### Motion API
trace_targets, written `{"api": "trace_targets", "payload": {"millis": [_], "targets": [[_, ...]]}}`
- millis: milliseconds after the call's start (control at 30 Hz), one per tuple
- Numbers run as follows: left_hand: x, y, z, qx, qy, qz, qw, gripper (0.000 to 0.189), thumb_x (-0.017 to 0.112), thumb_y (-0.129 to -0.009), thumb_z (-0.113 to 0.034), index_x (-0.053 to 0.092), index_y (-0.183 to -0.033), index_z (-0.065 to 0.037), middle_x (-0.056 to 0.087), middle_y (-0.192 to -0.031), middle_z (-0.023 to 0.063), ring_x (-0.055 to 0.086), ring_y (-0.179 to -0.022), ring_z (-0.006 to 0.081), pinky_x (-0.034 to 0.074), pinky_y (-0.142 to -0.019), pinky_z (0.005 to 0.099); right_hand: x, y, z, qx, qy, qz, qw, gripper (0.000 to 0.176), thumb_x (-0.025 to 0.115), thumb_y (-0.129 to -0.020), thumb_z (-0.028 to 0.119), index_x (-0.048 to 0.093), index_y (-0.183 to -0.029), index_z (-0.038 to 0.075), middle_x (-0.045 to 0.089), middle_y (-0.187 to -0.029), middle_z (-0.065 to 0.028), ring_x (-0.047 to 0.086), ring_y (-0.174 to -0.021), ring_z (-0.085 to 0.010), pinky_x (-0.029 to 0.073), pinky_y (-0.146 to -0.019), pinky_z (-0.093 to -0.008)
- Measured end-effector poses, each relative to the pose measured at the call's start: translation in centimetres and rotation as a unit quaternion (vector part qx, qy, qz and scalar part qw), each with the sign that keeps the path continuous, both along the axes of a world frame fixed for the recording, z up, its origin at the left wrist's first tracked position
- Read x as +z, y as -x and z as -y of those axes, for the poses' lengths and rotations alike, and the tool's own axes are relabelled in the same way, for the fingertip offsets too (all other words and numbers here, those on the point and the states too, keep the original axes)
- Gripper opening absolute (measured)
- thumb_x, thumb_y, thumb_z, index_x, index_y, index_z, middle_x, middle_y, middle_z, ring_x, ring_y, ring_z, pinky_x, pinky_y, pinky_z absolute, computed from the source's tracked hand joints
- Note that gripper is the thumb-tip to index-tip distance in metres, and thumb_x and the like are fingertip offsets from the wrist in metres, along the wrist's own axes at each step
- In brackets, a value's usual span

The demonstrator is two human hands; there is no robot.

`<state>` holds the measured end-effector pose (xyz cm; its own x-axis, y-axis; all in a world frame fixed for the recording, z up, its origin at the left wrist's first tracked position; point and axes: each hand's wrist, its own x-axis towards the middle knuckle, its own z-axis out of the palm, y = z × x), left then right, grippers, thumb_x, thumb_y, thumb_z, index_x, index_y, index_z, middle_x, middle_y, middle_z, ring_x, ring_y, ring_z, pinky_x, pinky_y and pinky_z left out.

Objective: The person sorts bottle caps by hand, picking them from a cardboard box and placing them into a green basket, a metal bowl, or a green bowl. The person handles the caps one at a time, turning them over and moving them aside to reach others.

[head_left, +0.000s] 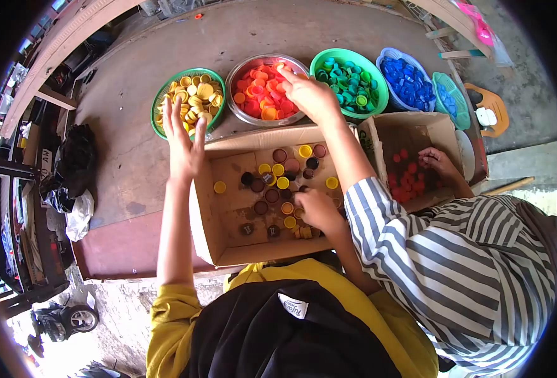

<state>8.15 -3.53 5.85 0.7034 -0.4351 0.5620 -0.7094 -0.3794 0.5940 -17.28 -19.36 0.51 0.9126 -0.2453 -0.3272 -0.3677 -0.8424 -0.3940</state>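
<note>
My left hand (184, 148) is at the near edge of a green basket (154, 116) of yellow bottle caps (204, 91). Its fingers are stretched out and the thumb stands apart. Inside the large cardboard box (228, 242), my right hand (319, 210) is down among loose caps, its fingers curled. What lies under those fingertips is hidden. Yellow caps (220, 187), brown caps (261, 207) and black caps (247, 178) are scattered over the box floor, with several yellow ones bunched near the front right.
A co-worker in striped sleeves reaches one hand (313, 94) across to a metal bowl (231, 104) of red-orange caps; their other hand (441, 162) is in a smaller box (385, 135) with red caps. Green (382, 94) and blue (385, 53) baskets of caps stand at the back right.
</note>
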Motion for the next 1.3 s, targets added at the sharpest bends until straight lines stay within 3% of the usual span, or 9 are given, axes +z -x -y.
{"api": "trace_targets", "payload": {"millis": [300,433,533,633,767,900,1000,1200,1300], "targets": [[-0.5,13.7,-1.4,-0.136,0.061,-0.212,0.966,0.046,0.053,-0.085,-0.020,0.037,-0.123,0.000,0.038,-0.125,0.0192,0.036,-0.117,0.0304,0.030,-0.097,0.0381,-3.2,-0.4,-0.2,0.042,0.083,0.000,0.996,0.008,0.058,-0.069,0.005,0.062,-0.076,0.005,0.060,-0.077,-0.0137,0.061,-0.073,-0.0300,0.049,-0.062,-0.0388],[-3.5,16.2,-1.1,-0.196,0.126,-0.508,0.829,0.039,0.037,-0.094,-0.029,0.038,-0.123,-0.003,0.043,-0.121,0.0096,0.045,-0.105,0.0187,0.037,-0.087,0.0303,1.3,-0.7,0.7,-0.039,-0.123,0.130,0.983,0.012,0.066,-0.066,0.008,0.057,-0.071,0.003,0.057,-0.073,-0.0094,0.058,-0.065,-0.0235,0.046,-0.057,-0.0336],[-5.4,17.4,-0.5,-0.200,0.198,-0.733,0.620,0.036,0.034,-0.095,-0.031,0.042,-0.119,-0.004,0.049,-0.109,0.0087,0.048,-0.097,0.0157,0.041,-0.083,0.0289,5.5,-0.8,-0.5,-0.031,-0.220,0.228,0.948,0.014,0.067,-0.064,0.009,0.057,-0.072,0.003,0.056,-0.069,-0.0092,0.057,-0.062,-0.0241,0.045,-0.058,-0.0348],[-5.1,17.8,0.0,-0.298,0.108,-0.740,0.594,0.037,0.032,-0.095,-0.034,0.046,-0.113,-0.005,0.052,-0.091,0.0048,0.051,-0.081,0.0112,0.044,-0.072,0.0256,5.6,-0.4,-1.9,0.020,-0.162,0.267,0.950,0.015,0.066,-0.064,0.009,0.056,-0.074,0.002,0.055,-0.069,-0.0087,0.057,-0.065,-0.0232,0.045,-0.060,-0.0328],[-4.2,17.9,-0.7,-0.284,0.030,-0.652,0.702,0.031,0.033,-0.095,-0.031,0.052,-0.096,-0.006,0.047,-0.070,0.0000,0.045,-0.062,0.0087,0.040,-0.057,0.0224,5.7,0.3,-0.8,-0.008,-0.270,0.207,0.940,0.018,0.066,-0.063,0.010,0.057,-0.076,0.000,0.056,-0.069,-0.0113,0.056,-0.064,-0.0249,0.045,-0.059,-0.0342],[-4.7,16.9,-1.7,-0.260,0.089,-0.656,0.702,0.032,0.034,-0.094,-0.032,0.052,-0.087,-0.007,0.046,-0.068,-0.0006,0.043,-0.061,0.0079,0.036,-0.055,0.0218,-0.5,2.9,-0.5,0.170,-0.016,-0.009,0.985,0.020,0.064,-0.067,0.017,0.062,-0.077,0.000,0.062,-0.075,-0.0161,0.061,-0.072,-0.0296,0.048,-0.064,-0.0389],[-4.4,16.5,-2.2,-0.225,0.106,-0.659,0.709,0.032,0.035,-0.094,-0.034,0.051,-0.086,-0.008,0.047,-0.070,-0.0013,0.044,-0.063,0.0069,0.036,-0.056,0.0215,-2.6,3.1,-1.7,0.164,0.033,-0.138,0.976,0.024,0.061,-0.067,0.020,0.065,-0.080,0.001,0.062,-0.082,-0.0183,0.061,-0.079,-0.0331,0.048,-0.070,-0.0405],[-5.2,16.6,-2.7,-0.211,0.118,-0.671,0.701,0.029,0.037,-0.093,-0.034,0.051,-0.089,-0.009,0.050,-0.078,-0.0018,0.048,-0.069,0.0063,0.038,-0.061,0.0212,-2.0,1.7,-0.1,0.216,-0.036,-0.237,0.947,0.031,0.061,-0.070,0.025,0.064,-0.087,-0.001,0.062,-0.090,-0.0190,0.060,-0.084,-0.0327,0.047,-0.073,-0.0395],[-5.8,16.8,-2.9,-0.194,0.150,-0.704,0.667,0.027,0.038,-0.093,-0.034,0.051,-0.091,-0.010,0.053,-0.083,-0.0003,0.051,-0.074,0.0086,0.041,-0.066,0.0239,-1.5,2.5,1.9,0.168,-0.180,-0.129,0.961,0.038,0.062,-0.071,0.030,0.062,-0.091,-0.003,0.061,-0.091,-0.0200,0.059,-0.087,-0.0325,0.046,-0.075,-0.0380]]}}
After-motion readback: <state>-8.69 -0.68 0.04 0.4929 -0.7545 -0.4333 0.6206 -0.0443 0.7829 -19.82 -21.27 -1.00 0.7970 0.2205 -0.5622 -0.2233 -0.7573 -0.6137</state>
